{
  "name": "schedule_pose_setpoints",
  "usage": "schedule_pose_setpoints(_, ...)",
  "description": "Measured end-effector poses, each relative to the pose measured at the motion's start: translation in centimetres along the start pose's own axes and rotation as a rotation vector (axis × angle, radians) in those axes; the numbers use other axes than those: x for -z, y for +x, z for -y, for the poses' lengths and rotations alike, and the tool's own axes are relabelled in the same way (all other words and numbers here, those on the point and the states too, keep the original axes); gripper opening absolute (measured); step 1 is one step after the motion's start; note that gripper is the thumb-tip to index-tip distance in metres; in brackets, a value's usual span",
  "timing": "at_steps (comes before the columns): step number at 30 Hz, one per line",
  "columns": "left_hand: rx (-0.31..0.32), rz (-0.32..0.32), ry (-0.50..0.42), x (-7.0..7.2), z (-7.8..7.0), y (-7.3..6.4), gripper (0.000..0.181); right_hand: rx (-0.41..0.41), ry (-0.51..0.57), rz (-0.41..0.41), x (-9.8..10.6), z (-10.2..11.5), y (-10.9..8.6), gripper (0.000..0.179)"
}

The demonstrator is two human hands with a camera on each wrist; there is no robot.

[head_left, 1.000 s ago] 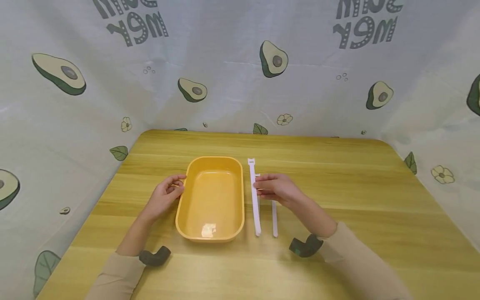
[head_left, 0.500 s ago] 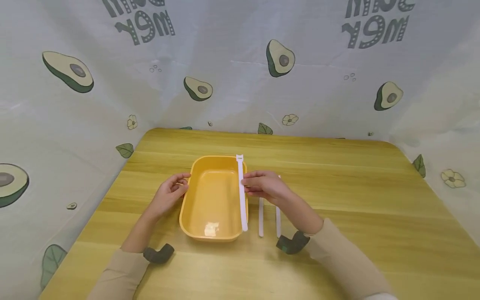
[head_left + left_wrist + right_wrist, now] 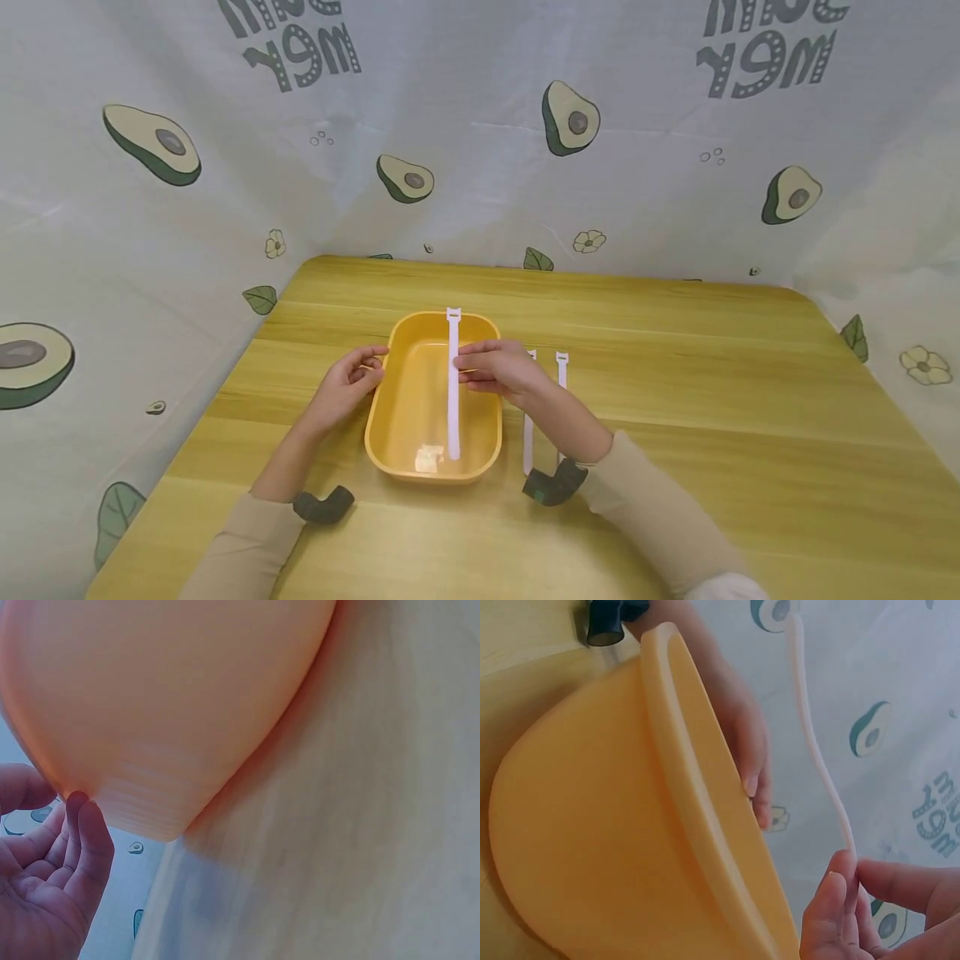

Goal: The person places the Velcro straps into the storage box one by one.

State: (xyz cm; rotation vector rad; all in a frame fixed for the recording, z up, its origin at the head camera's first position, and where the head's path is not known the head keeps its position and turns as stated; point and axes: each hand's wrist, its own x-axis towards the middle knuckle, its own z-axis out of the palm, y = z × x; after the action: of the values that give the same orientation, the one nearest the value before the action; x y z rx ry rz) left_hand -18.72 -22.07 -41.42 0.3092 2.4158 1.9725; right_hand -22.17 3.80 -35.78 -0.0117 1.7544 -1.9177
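Observation:
A yellow plastic basin [image 3: 411,400] stands on the wooden table. At its left rim is my left hand [image 3: 347,388], its thumb and fingers pinching the edge; the left wrist view has those fingertips against the rim. My right hand [image 3: 498,367] pinches a white hook-and-loop cable tie [image 3: 453,408] near its middle, over the basin. The slotted head of the tie points to the far side, and its tail bends slightly in the right wrist view. Two more white ties, a nearer one [image 3: 528,442] and a farther one [image 3: 562,371], lie right of the basin, partly behind my right forearm.
The wooden tabletop [image 3: 675,367] reaches to a white curtain [image 3: 480,167] printed with avocados at the back and sides. A dark curved wrist mount sits at each cuff, one at the left [image 3: 324,506] and one at the right [image 3: 555,483].
My right hand has carried the tie left, from beside the basin to over its inside. The two other ties have come more into sight. My left hand stays at the rim.

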Motion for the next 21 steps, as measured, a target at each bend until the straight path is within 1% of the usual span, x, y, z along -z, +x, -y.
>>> schedule_pose_setpoints(7,0.010,-0.003,-0.003,0.1,0.1,0.0,0.036,-0.005,0.008,-0.008,-2.0,-0.5,1.3,0.024)
schedule_pose_setpoints(12,-0.003,-0.007,-0.009,0.0,0.0,0.0,0.035,-0.024,0.006,-0.010,-2.9,-1.1,2.0,0.020)
schedule_pose_setpoints(17,-0.005,-0.009,-0.018,0.1,0.2,0.0,0.035,-0.032,0.016,-0.059,-3.9,-1.5,2.4,0.016)
schedule_pose_setpoints(21,0.000,-0.008,-0.015,0.0,0.1,0.0,0.036,-0.027,0.021,-0.104,-4.3,-1.9,2.9,0.014)
